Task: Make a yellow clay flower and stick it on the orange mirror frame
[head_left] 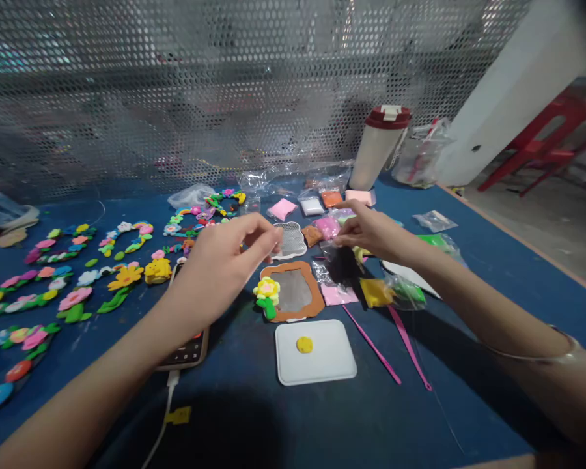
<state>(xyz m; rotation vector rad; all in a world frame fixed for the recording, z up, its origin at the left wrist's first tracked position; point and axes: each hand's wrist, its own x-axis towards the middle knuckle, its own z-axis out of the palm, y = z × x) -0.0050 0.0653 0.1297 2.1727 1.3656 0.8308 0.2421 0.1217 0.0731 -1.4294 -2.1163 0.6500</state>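
My left hand (224, 264) hovers over the blue table with thumb and fingers pinched together; what lies between them is too small to make out. Just below it sits a small mirror (293, 290) in a brown clay frame with a yellow clay flower (267, 290) on its corner. My right hand (371, 231) is closed on a clear bag holding black clay (342, 264), lifted slightly above other clay bags. A white tray (332, 365) with a yellow clay blob (304, 344) lies nearer me.
Several finished clay flower frames (53, 280) cover the left of the table. A phone (188, 348) with a white cable lies under my left arm. Two pink tools (395, 345), clay packets (312, 205), a red-lidded tumbler (378, 146) and a perforated screen behind.
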